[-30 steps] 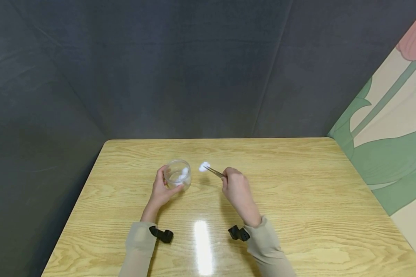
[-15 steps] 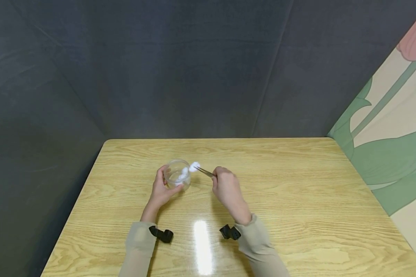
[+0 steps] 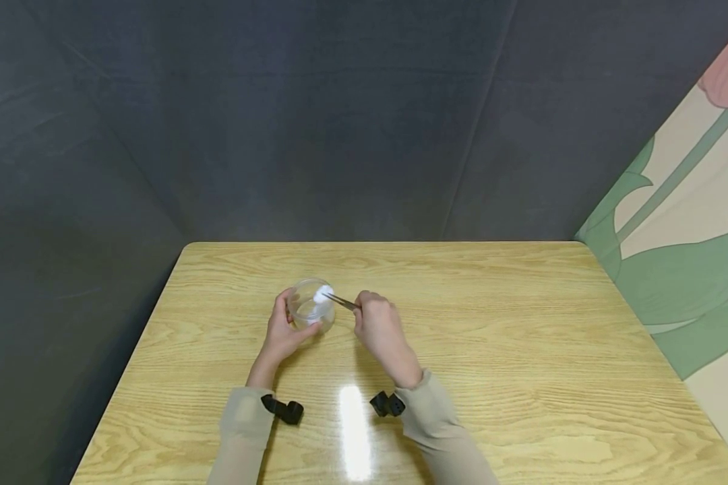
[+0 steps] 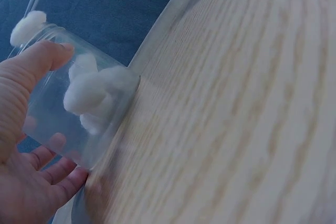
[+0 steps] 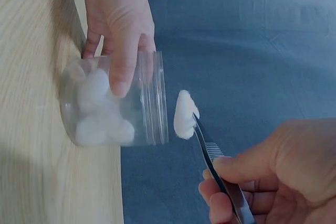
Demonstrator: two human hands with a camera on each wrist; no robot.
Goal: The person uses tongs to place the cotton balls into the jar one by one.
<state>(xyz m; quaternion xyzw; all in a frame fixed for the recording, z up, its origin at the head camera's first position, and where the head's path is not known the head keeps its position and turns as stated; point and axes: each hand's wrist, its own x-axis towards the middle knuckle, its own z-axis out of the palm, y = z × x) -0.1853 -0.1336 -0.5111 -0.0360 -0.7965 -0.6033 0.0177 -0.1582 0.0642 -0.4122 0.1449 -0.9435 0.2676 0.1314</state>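
My left hand (image 3: 282, 337) grips a clear plastic jar (image 5: 142, 114), thumb on the near side and fingers around the far side. The jar stands upright on the table without a lid, and several white cotton balls (image 4: 88, 93) lie in its lower part. Metal tweezers (image 5: 211, 153) are pinched between thumb and fingers of my right hand (image 3: 381, 333). Their tips hold one cotton ball (image 5: 184, 115), which hangs just above the jar's mouth, over its right side in the head view.
A light wood-grain table (image 3: 522, 337) spreads around both hands. Dark cloth (image 3: 340, 121) rises behind its far edge, and a floral-patterned surface (image 3: 691, 269) borders it on the right. Each sleeve carries a black wrist camera (image 3: 283, 409).
My right hand has moved left, carrying the tweezers and cotton ball from beside the jar to over its mouth. The left hand and jar have stayed in place.
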